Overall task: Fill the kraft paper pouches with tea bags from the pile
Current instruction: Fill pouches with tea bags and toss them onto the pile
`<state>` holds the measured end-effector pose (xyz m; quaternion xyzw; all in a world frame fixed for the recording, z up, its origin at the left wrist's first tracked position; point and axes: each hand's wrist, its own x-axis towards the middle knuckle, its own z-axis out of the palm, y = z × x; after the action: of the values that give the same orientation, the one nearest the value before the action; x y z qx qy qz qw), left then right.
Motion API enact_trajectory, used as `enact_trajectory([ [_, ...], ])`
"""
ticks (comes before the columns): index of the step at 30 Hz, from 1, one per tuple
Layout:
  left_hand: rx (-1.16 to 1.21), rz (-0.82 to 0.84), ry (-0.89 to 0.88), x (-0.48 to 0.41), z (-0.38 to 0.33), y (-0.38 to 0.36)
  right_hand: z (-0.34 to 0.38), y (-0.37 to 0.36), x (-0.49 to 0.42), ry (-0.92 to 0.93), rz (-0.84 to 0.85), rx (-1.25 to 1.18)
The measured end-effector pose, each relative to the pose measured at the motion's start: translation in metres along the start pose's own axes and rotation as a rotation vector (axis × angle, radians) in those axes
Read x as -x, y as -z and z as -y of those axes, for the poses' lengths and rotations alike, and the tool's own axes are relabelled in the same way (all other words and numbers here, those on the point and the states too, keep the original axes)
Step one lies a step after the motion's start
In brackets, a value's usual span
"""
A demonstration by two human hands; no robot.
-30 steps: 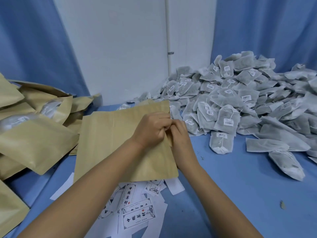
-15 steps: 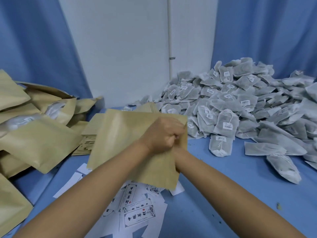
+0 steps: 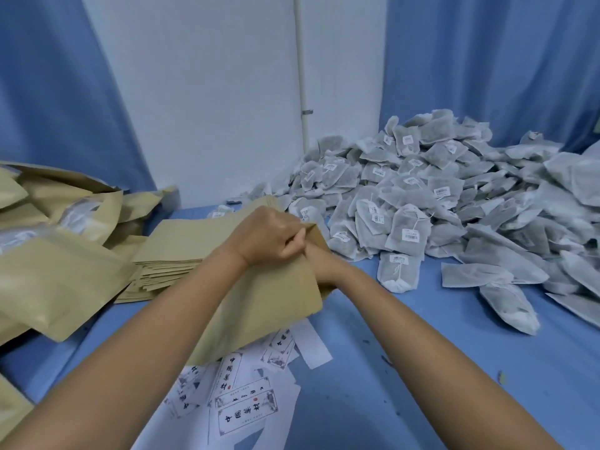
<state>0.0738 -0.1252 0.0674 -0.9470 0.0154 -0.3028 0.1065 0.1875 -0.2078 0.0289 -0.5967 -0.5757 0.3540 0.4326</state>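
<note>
On blue tabletop (image 3: 422,368), tea bags (image 3: 422,203); curtains (image 3: 487,60), perhaps, behind.

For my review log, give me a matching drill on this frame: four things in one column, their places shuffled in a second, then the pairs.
1 tea bag pile
2 flat pouch stack
3 printed labels
4 lifted pouch

A pinched by left hand, right hand at its edge
B nearest the camera
C right side, by the curtain
D left of centre, beyond the left hand

Pairs: 1-C, 2-D, 3-B, 4-A
</note>
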Motion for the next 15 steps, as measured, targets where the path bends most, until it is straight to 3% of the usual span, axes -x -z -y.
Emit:
enact_trajectory([
  [2,0.015,-0.009,0.049,-0.005,0.005,-0.008,-0.024,0.026,0.002,0.123,-0.265,-0.226],
  [3,0.024,0.004,0.059,-0.008,0.006,-0.013,-0.042,0.041,0.002,0.132,-0.48,-0.222],
  [4,0.038,0.021,0.067,-0.012,0.005,-0.019,-0.06,0.055,0.005,0.04,-0.692,-0.073],
  [5,0.054,0.039,0.077,-0.017,0.005,-0.026,-0.085,0.068,0.006,-0.157,-0.801,0.222],
  [7,0.081,0.059,0.109,-0.026,0.002,-0.039,-0.13,0.08,0.015,-0.569,-0.669,0.738],
  [8,0.087,0.059,0.123,-0.031,0.0,-0.045,-0.148,0.081,0.017,-0.619,-0.606,0.844],
  [10,0.088,0.049,0.123,-0.039,-0.004,-0.056,-0.17,0.084,0.019,-0.46,-0.636,0.907],
  [12,0.078,0.065,0.107,-0.046,-0.007,-0.065,-0.17,0.094,0.021,-0.222,-0.848,0.688],
  [15,0.078,0.064,0.123,-0.051,-0.003,-0.074,-0.156,0.109,0.023,-0.049,-1.253,0.439],
])
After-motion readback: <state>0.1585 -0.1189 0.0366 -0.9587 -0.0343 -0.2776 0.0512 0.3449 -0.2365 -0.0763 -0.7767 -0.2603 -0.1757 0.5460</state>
